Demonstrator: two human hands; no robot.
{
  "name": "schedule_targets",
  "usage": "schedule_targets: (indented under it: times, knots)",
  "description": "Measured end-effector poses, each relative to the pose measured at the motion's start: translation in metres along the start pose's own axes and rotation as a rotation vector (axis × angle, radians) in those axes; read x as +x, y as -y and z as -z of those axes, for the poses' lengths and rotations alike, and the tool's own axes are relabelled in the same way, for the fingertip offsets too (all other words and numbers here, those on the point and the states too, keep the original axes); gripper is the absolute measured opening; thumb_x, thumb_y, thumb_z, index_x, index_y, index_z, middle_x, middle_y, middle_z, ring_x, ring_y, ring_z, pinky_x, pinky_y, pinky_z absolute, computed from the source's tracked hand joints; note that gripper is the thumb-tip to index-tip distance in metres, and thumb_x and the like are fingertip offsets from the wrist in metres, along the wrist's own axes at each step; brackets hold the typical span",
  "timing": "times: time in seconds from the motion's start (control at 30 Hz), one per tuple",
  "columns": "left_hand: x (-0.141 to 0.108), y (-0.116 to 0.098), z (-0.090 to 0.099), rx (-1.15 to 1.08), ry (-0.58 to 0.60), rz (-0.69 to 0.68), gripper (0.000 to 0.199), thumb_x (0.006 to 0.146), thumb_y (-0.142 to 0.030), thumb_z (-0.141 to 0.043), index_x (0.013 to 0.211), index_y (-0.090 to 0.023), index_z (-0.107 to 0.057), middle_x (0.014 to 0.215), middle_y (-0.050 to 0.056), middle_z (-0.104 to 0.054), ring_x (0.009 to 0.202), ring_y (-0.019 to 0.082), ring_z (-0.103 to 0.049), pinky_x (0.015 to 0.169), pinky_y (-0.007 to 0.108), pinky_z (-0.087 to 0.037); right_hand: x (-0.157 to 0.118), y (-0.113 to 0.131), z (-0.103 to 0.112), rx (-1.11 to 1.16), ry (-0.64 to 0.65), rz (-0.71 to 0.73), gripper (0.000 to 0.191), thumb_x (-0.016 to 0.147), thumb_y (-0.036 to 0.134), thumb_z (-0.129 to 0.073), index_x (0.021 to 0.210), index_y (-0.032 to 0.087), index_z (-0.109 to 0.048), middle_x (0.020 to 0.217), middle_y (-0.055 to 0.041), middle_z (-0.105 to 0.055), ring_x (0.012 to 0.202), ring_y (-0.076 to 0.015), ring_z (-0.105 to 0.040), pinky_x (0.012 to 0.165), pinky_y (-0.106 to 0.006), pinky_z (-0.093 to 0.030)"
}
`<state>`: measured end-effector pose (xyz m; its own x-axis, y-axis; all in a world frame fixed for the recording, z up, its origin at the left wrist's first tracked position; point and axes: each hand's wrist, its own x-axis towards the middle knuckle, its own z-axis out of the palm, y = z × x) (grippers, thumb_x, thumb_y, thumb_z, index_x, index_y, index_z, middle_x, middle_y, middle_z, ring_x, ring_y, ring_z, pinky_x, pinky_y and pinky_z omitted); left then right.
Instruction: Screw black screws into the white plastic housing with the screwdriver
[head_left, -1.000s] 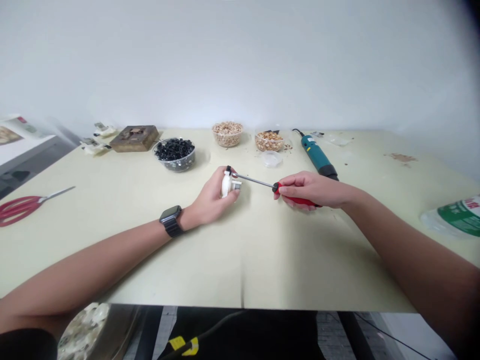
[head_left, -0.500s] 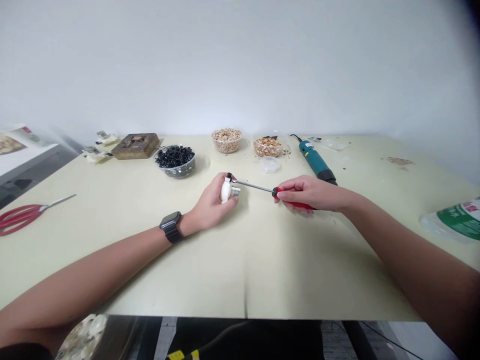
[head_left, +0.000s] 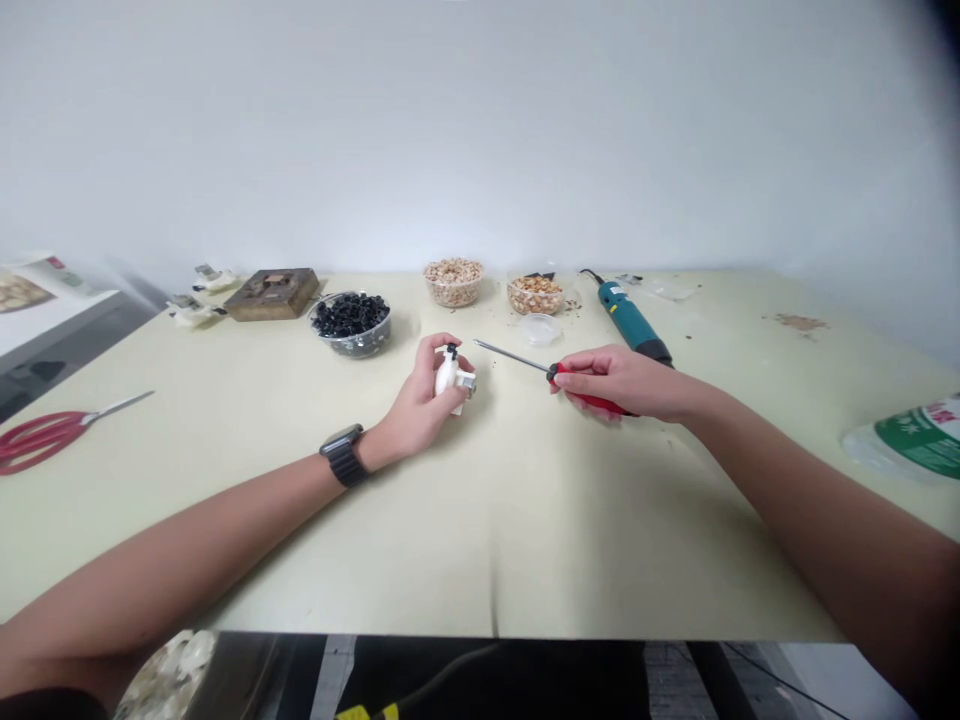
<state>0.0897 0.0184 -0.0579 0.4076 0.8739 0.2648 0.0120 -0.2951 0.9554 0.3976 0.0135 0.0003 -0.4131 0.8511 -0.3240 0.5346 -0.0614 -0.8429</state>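
My left hand rests on the table, its fingers shut around a small white plastic part with a black tip on top and a metal piece at its side. My right hand grips a red-handled screwdriver by its handle. The screwdriver's steel shaft points left, and its tip is a short gap from the white part, not touching it. My left wrist wears a black smartwatch.
Along the table's back edge stand a bowl of black pieces, two bowls of tan granules, a small clear lid, a teal power tool and a brown wooden block. Red scissors lie at left.
The screwdriver tip has come away from the white part and now stands apart from it. The white part sits slightly lower and turned in my left hand.
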Motion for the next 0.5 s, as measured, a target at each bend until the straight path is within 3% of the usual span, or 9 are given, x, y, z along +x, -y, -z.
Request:
schedule_targets:
  times: [0.27, 0.5]
  knots:
    - [0.0004, -0.0002, 0.0002, 0.054, -0.006, -0.027, 0.052, 0.095, -0.038, -0.062, 0.135, -0.025, -0.03, 0.113, 0.005, -0.057, 0.082, 0.011, -0.057, 0.065, 0.022, -0.052, 0.0001, -0.0006, -0.0012, -0.002, -0.025, -0.011, 0.053, 0.093, 0.071, -0.071, 0.102, 0.019, -0.07, 0.067, 0.0009, -0.059, 0.051, -0.0084, -0.048, 0.046, -0.022, -0.042]
    - [-0.003, -0.0051, -0.002, 0.028, 0.055, 0.061, 0.05, 0.092, -0.039, -0.065, 0.132, -0.025, -0.038, 0.112, 0.005, -0.063, 0.075, 0.011, -0.059, 0.055, 0.02, -0.049, 0.0023, 0.0004, -0.0041, 0.026, -0.035, -0.02, 0.055, 0.087, 0.07, -0.077, 0.101, 0.018, -0.069, 0.073, -0.0003, -0.06, 0.052, -0.0084, -0.049, 0.045, -0.022, -0.041]
